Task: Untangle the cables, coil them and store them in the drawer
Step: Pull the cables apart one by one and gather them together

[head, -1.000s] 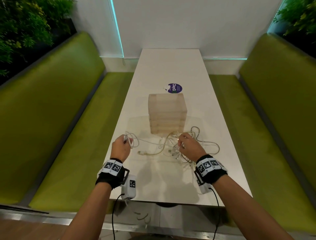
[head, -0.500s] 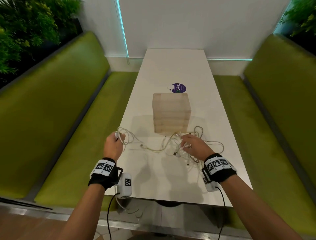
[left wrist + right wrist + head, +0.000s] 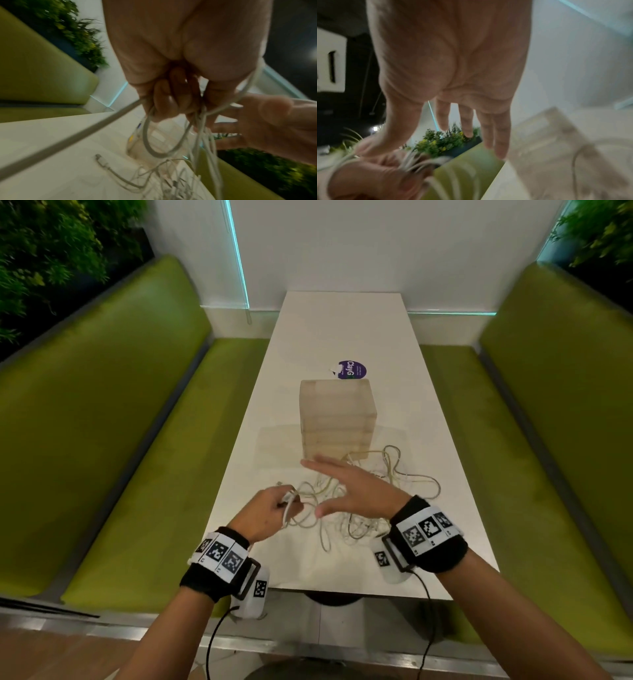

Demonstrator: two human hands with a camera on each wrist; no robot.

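Observation:
A tangle of thin white cables (image 3: 363,508) lies on the white table (image 3: 342,330) in front of a pale wooden drawer box (image 3: 337,419). My left hand (image 3: 270,510) grips several strands of the white cables (image 3: 171,135) in curled fingers near the table's left edge. My right hand (image 3: 349,484) hovers over the tangle with fingers straight and spread, holding nothing, its thumb close to the left hand. In the right wrist view the right hand (image 3: 467,121) shows its open palm, with the left hand (image 3: 373,175) and blurred cable strands below it.
A round purple sticker (image 3: 352,370) lies behind the box. Green upholstered benches (image 3: 120,440) flank the table on both sides (image 3: 548,440). Plants (image 3: 51,251) stand behind the bench backs. A white wall closes the far end.
My right hand let go of the tangle, opened and swung left over the cables towards the left hand. My left hand moved right and nearer with its strands.

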